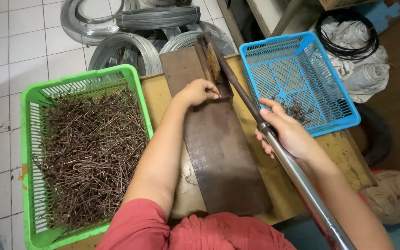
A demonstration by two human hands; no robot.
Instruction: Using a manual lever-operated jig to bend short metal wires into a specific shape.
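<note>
Lever press on a wooden bench [260,169]. Your right hand [289,134] is wrapped around the long metal lever [274,143], its grip closed on the bar where the dark upper rod meets the shiny tube. Your left hand [197,91] rests at the press head [218,76] on the dark steel base plate [218,153], fingers curled down at the jaw; whether they pinch a wire piece there cannot be told — the fingertips hide it.

Green basket [31,153], on your left: heaped nearly full with brown bent wire pieces [91,153]. Blue basket [302,74], on your right, just beyond the lever: only a small cluster of wire pieces [297,111] lies on its mesh floor, beside your right hand.

Judged from the two baskets, the work is at an early stage — a few pieces lie in the blue basket, and the great bulk sits in the green one.

Coils of grey wire [130,32] lie on the tiled floor beyond the bench; black cable loops [348,32] rest on pale sacks at upper right.
</note>
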